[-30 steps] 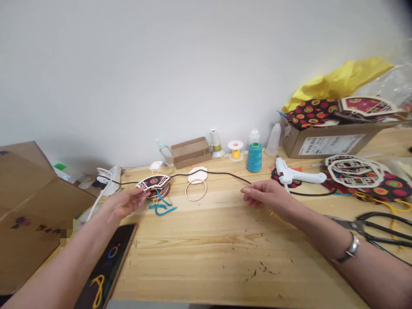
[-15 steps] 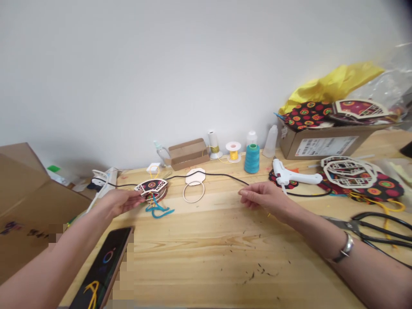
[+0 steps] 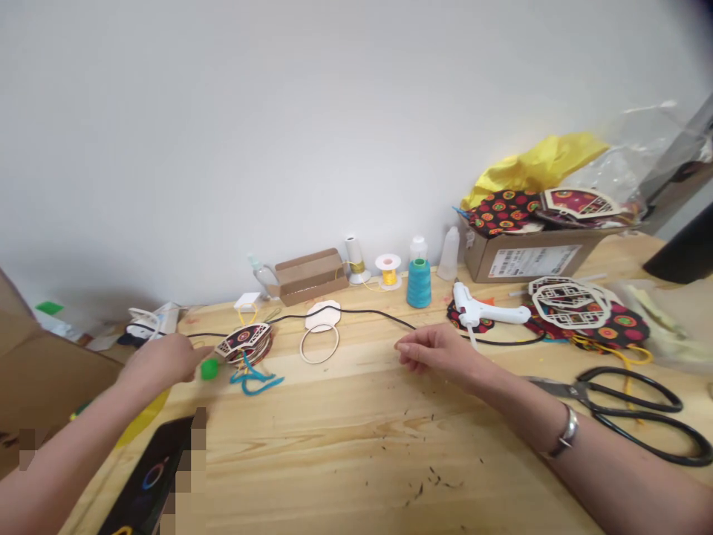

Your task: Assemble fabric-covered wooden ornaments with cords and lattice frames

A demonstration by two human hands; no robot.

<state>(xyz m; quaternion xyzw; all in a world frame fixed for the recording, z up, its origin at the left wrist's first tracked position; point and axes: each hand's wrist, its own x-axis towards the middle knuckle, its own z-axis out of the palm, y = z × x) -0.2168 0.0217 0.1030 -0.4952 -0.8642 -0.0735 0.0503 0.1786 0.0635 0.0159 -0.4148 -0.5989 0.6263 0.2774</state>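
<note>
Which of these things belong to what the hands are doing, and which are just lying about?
Probably in use, being nearest the left hand:
fan-shaped, patterned stack with a pale openwork top
small bright-green object, too indistinct to name

Apparently just lying about:
white plastic glue gun
black-handled metal scissors
cone of teal thread
white-labelled brown cardboard box

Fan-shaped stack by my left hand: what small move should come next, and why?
Perhaps ease your left hand gently onto the left end of the fan-shaped stack: an extended finger points toward it, and a small green piece sits close by that could be nudged.
</note>
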